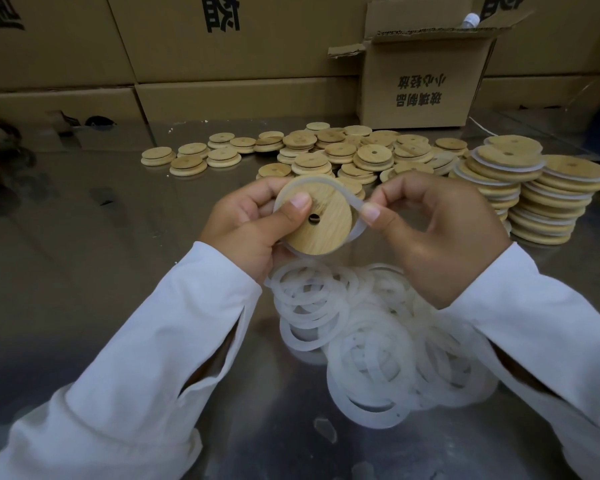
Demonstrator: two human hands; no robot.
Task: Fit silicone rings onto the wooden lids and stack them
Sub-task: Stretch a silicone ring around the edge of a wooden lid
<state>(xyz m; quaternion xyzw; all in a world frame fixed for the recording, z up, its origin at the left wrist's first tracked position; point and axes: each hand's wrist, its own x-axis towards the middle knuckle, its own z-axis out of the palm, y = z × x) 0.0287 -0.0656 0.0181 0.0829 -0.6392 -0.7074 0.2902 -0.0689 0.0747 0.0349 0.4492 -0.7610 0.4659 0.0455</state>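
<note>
Left hand (248, 226) gripped wooden lid (317, 220); right hand (433, 233) pinched silicone ring (352, 199) at lid's 3 o'clock edge.

Steel table (118, 271), loose lids (326, 147), lid stacks (534, 202), silicone rings (378, 341), open carton (426, 84)

The open brown cardboard box (426, 88) at the back right carries black Chinese print on its front wall, and the print stands upside down. One line reads 玻璃制品, the other 小心轻放. The big closed brown cardboard cartons (222, 46) stacked behind it show large black characters, also upside down and cut off. These I cannot read.
</note>
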